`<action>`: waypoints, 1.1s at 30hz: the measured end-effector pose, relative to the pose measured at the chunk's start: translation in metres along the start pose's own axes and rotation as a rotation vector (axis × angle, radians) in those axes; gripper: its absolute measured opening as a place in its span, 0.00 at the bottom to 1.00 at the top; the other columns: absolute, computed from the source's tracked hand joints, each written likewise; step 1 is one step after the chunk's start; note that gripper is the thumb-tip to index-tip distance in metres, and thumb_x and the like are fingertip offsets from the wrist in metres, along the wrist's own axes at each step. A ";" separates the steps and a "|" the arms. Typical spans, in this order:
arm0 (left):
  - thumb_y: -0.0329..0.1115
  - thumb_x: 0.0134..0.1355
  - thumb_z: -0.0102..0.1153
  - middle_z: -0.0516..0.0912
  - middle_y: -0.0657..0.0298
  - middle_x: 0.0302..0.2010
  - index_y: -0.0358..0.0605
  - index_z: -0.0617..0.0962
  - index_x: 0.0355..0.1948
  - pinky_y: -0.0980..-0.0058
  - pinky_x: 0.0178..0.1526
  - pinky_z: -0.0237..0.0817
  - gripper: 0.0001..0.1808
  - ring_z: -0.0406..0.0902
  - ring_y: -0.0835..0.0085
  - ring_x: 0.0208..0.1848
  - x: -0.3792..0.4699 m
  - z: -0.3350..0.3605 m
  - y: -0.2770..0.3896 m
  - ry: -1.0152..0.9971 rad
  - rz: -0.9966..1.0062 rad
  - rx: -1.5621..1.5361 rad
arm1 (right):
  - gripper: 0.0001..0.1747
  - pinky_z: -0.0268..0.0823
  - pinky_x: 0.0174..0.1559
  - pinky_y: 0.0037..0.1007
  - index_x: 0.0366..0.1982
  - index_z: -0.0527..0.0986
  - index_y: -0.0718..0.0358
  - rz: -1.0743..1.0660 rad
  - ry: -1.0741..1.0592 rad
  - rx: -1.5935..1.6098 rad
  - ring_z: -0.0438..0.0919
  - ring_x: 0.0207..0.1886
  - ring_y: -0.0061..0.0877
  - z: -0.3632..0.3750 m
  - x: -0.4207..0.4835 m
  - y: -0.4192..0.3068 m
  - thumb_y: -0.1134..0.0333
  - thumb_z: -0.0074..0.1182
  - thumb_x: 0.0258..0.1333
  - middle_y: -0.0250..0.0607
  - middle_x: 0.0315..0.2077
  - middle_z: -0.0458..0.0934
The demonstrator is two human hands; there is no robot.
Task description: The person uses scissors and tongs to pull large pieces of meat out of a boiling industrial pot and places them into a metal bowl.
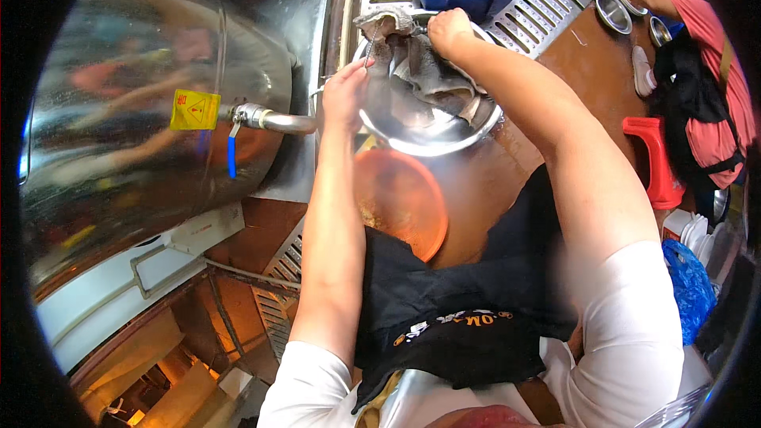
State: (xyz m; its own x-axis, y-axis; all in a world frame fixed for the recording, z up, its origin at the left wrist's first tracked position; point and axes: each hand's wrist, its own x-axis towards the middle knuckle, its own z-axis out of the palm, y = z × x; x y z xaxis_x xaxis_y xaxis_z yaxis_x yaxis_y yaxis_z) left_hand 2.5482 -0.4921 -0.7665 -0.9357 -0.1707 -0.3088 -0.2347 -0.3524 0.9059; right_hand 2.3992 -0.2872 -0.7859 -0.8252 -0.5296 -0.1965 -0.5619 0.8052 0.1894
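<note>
A wide stainless steel bowl (428,137) stands before me on the floor. Grey, rough-surfaced sheets that look like raw tripe (434,80) hang and lie inside it. One folded piece of this tripe reaches up over the far left part of the rim. My left hand (348,92) is at the bowl's left side, its fingers closed on a thin metal rod (370,47) that runs up to that raised piece. At the far rim, my right hand (452,32) is closed at the tripe's upper edge; its fingertips are partly hidden.
An orange basin (410,202) sits nearer me. Behind the bowl is a blue crate (469,0) of raw organ meat. A large steel tank (154,71) with a blue-handled valve (232,154) fills the left. At right are a gloved person (713,59), small metal bowls (613,13) and a red jug (657,166).
</note>
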 end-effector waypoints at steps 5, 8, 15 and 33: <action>0.29 0.65 0.51 0.69 0.72 0.21 0.34 0.77 0.51 0.87 0.16 0.45 0.15 0.57 0.87 0.16 -0.001 -0.026 0.012 0.041 0.065 -0.089 | 0.13 0.76 0.41 0.36 0.37 0.84 0.56 -0.087 -0.107 0.031 0.84 0.43 0.32 -0.016 -0.019 -0.002 0.67 0.50 0.54 0.40 0.38 0.85; 0.28 0.66 0.50 0.69 0.72 0.21 0.34 0.77 0.51 0.87 0.16 0.45 0.15 0.57 0.87 0.16 -0.008 -0.020 0.022 0.057 0.081 -0.087 | 0.12 0.76 0.42 0.36 0.37 0.84 0.58 -0.079 -0.137 -0.005 0.84 0.43 0.32 -0.033 -0.035 0.024 0.66 0.52 0.53 0.41 0.39 0.85; 0.28 0.65 0.51 0.69 0.72 0.21 0.34 0.78 0.49 0.87 0.17 0.46 0.14 0.57 0.88 0.17 -0.014 0.005 0.031 0.034 0.128 -0.016 | 0.27 0.70 0.51 0.32 0.48 0.75 0.62 0.076 -0.057 -0.080 0.79 0.50 0.32 -0.038 -0.039 0.051 0.60 0.61 0.44 0.44 0.46 0.79; 0.21 0.62 0.51 0.73 0.68 0.26 0.27 0.79 0.46 0.87 0.29 0.55 0.12 0.64 0.85 0.26 -0.024 0.003 0.081 -0.027 0.229 -0.131 | 0.33 0.73 0.46 0.39 0.47 0.74 0.66 0.068 -0.131 0.320 0.81 0.44 0.43 -0.008 -0.101 0.077 0.49 0.62 0.44 0.54 0.40 0.81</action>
State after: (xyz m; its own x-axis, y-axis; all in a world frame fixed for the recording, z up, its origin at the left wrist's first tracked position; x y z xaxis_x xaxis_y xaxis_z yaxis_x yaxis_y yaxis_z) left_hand 2.5511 -0.5138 -0.6851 -0.9675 -0.2360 -0.0910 0.0183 -0.4242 0.9054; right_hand 2.4388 -0.1744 -0.7441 -0.8339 -0.4499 -0.3196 -0.4422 0.8912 -0.1009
